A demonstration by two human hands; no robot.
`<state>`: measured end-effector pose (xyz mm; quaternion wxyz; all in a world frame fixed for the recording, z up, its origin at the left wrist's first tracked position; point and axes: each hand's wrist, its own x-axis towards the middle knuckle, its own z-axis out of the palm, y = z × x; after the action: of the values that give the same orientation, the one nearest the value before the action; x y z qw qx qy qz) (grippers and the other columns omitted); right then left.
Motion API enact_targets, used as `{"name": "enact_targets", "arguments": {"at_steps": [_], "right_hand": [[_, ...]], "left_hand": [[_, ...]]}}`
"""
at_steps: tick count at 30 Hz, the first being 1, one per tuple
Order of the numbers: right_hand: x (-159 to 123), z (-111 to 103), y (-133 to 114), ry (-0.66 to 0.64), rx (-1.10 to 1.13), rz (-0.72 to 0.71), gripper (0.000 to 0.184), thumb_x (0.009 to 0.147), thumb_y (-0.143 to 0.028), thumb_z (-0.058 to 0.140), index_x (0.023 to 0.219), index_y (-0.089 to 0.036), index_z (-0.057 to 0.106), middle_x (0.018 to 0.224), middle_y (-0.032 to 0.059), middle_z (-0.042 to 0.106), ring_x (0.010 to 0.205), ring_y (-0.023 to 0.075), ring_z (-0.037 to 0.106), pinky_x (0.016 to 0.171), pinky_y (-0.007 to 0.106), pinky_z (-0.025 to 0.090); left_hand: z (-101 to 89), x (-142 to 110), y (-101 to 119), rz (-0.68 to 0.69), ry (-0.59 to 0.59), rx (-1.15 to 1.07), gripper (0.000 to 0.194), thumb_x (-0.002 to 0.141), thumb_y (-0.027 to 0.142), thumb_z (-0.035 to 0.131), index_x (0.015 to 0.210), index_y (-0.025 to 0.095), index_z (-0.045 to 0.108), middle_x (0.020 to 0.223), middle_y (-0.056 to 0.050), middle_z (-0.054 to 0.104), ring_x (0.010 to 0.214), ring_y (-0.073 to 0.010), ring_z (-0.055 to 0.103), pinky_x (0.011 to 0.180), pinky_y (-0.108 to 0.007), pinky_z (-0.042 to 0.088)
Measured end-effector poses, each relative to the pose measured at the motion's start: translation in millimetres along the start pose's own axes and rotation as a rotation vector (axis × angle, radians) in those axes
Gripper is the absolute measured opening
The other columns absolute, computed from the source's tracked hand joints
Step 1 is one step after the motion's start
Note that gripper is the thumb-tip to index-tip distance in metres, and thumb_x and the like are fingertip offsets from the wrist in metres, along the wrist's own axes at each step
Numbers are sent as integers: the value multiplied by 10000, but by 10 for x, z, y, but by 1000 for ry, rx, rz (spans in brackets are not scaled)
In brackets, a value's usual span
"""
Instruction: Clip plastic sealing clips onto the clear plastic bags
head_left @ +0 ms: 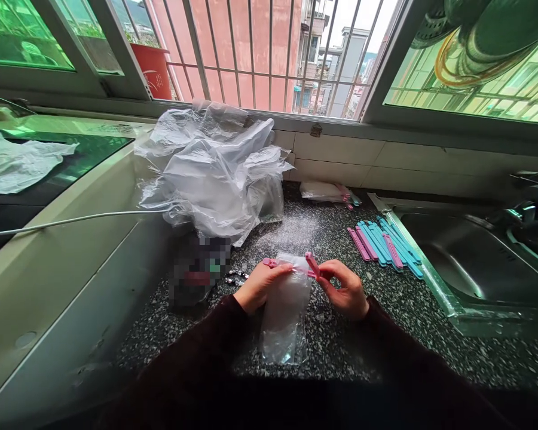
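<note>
Left hand [259, 286] closed, thumb pressed over a flat, clear plastic bag [286, 316], and right hand [344, 289] pinched on the right end of a slim pink plastic clip [312, 264], a person in dark sleeves [208, 334] works at lower center of the frame. The clip lies across the bag's upper part, one arm tilted up, above a black-and-white speckled stone counter [336, 352]. At center right, blue and pink plastic clips [371, 239] lie beside a stainless-steel sink [466, 257]; crumpled translucent plastic [210, 170] is heaped at upper left of center.
</note>
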<state>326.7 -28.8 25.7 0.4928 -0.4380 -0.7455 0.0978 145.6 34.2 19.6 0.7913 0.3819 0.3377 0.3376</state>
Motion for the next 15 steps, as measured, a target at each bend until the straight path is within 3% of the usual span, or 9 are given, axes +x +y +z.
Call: {"name": "enact_targets", "arguments": {"at_steps": [8,15], "right_hand": [[-38,19,35,-66,-44,40,125,812,-150,536,920,-174,594,778,47,583,647,124,536,564,248,478],[-51,24,70,-95,-112,19,114,817,-163,536,917,-173,590,775,47,582,639,119,538,566,240,481]], "left_hand": [[-20,-22,29,16,-84,46,322,589,339,750,762,72,696,669,-57,658,608,-127,554,614,-232,396],[-59,14,18,15,-126,123,369,537,309,785,825,94,699,787,-77,691,745,-185,599,740,-281,417]]}}
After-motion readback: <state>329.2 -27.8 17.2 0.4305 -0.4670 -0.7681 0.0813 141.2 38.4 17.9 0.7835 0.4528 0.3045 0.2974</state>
